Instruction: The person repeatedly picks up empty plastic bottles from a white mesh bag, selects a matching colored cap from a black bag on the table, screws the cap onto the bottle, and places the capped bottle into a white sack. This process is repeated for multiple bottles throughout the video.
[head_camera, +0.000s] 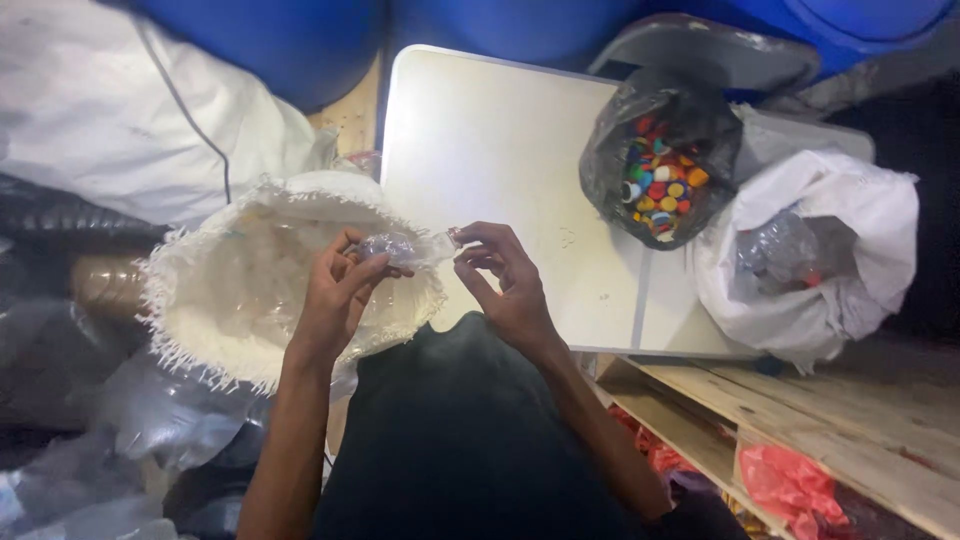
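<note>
1. Left hand (335, 290): fingers curled around the body of a crushed clear plastic bottle (400, 247), gripping it from below and behind.
2. Right hand (505, 285): thumb and forefinger pinched on the bottle's neck end, where a small reddish cap or ring shows at the fingertips; which of the two it is cannot be told.
3. Clear plastic bottle: held level between the two hands, spanning the gap from the left fingers to the right fingertips.
4. White woven sack (235, 290): open, frayed rim, directly beneath and beyond the left fingers; pale contents blurred.
5. White table top (480, 140): beyond the right fingertips.
6. Black bag (620, 160): well beyond the right fingers, open and holding coloured bottle caps (660, 185).
7. White bag (850, 250): beside the black bag, farther from the right fingers, holding clear crushed bottles.
</note>
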